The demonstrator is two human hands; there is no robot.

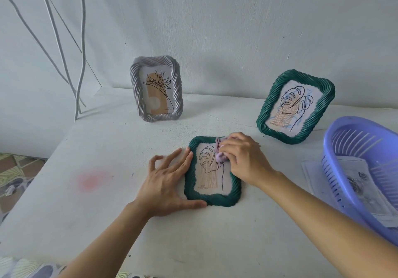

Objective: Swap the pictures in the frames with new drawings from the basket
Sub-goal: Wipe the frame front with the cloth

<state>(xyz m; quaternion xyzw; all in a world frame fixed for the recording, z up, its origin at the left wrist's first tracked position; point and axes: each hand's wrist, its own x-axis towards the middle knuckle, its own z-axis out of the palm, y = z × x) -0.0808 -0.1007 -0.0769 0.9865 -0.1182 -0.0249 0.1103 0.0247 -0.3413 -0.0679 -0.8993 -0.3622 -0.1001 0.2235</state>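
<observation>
A dark green frame (pixel 212 199) with a leaf line drawing lies flat, face up, on the white table (pixel 193 239). My left hand (pixel 165 183) presses against the frame's left edge with straight fingers and thumb. My right hand (pixel 243 159) grips a small lilac cloth (pixel 219 151) on the frame's glass near its top right. A second green frame (pixel 296 105) stands at the right with a leaf drawing that has blue marks. At the back stands a grey frame (pixel 156 88) holding a flower drawing.
A purple plastic basket (pixel 336 155) stands tilted at the right edge with paper sheets (pixel 357 183) in and under it. White branches (pixel 64 51) lean against the wall at the left. A faint pink stain (pixel 91 180) marks the tabletop.
</observation>
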